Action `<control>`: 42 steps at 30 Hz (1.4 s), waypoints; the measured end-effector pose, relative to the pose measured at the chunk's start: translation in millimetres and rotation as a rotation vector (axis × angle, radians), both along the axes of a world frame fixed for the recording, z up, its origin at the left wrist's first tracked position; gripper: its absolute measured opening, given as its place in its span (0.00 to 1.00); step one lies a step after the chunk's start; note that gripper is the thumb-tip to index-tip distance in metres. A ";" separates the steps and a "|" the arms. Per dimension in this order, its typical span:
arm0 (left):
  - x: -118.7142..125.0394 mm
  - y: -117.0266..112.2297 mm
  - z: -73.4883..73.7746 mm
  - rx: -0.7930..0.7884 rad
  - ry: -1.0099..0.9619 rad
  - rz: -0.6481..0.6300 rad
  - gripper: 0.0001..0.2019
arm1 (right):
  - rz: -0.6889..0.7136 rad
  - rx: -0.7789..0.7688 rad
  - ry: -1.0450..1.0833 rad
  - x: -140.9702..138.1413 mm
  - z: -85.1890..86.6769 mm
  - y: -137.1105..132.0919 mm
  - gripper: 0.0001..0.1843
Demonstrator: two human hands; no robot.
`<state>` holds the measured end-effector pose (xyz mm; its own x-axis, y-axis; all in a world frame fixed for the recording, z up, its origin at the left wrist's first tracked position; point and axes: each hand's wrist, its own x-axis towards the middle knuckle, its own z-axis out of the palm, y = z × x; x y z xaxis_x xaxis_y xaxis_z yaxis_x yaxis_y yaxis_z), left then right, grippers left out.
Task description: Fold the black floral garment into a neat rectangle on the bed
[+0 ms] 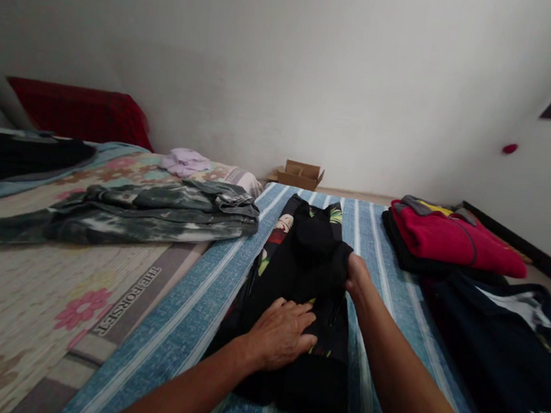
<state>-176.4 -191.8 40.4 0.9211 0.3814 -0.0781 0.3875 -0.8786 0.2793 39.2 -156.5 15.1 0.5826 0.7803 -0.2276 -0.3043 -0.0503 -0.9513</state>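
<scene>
A black garment (pixel 269 299) with patterned colourful panels lies partly folded on the blue striped cloth (pixel 165 327) before me; I cannot tell if it is a jacket or a shirt. My left hand (pixel 282 335) rests flat on its middle, fingers stretched out. On the right side, my right hand (pixel 356 277) grips a raised black part of the garment, which bunches up toward the far end. The fingertips of that hand are partly hidden by the fabric.
Grey-green mottled trousers (pixel 155 208) lie at the left on a flowered blanket (pixel 44 292), with a lilac cloth (pixel 184 162) behind. To the right are a folded red garment (pixel 452 238) and a navy garment (pixel 504 348). A cardboard box (pixel 301 175) stands by the wall.
</scene>
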 end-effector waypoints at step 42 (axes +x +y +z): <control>-3.2 1.5 -0.4 -0.038 -0.023 0.040 0.12 | 0.190 -0.033 -0.272 -27.6 2.8 -110.4 0.10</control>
